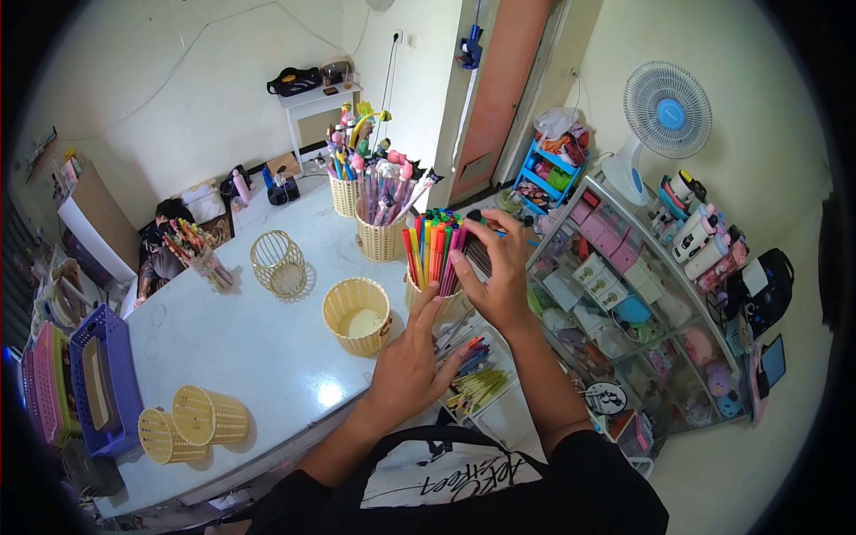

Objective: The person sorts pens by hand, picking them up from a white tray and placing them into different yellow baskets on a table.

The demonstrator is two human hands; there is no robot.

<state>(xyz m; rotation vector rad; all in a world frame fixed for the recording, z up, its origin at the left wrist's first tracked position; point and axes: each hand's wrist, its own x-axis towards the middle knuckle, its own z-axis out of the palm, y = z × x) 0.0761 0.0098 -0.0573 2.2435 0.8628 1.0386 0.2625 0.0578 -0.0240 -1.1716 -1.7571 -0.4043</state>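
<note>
A woven cream basket (453,303) at the table's right edge holds a tight bunch of colorful felt-tip pens (432,248). My right hand (501,276) is curled around the right side of the bunch, thumb and fingers on the pens. Against the basket's front rest the outstretched fingers of my left hand (412,361), its thumb spread apart. Just left stands a cream basket (357,312) with nothing visible inside. Behind, another basket (382,241) carries pens with figure toppers (392,183), and a farther basket (345,194) holds more decorated pens.
On the white table (259,357) are an openwork basket (278,265), a clear pen cup (209,267), two tipped baskets (209,416) and purple trays (102,383). Below my arms, a container (486,392) holds more pens. A glass cabinet (624,303) bearing a fan (667,111) stands right. A person (165,259) is beyond the table.
</note>
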